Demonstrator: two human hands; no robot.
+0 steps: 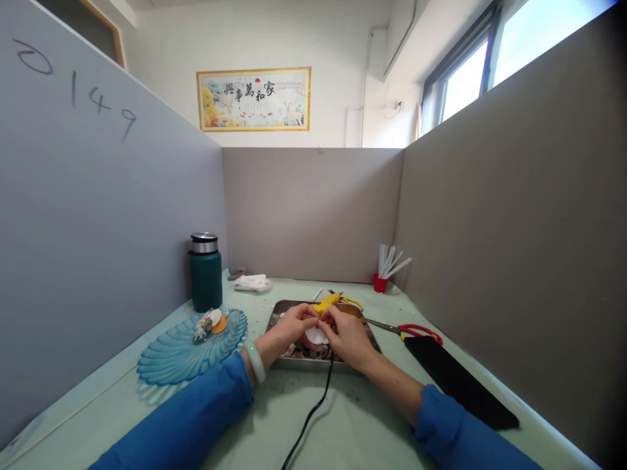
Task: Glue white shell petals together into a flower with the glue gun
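Blue sleeves [191, 411], left hand [296, 324] and right hand [349, 336] over metal tray [298, 363], fingertips [312, 322] pinched together, any item unclear

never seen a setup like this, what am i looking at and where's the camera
There is no machine here, just a person's bare left hand and right hand. The single picture comes from a camera worn on the head, looking forward and down.

The hands meet over a metal tray; anything between their fingers is too small to make out. On the table, a blue dish and a teal bottle stand to the left, and red-handled scissors lie to the right. A red cup holds white sticks at the back.
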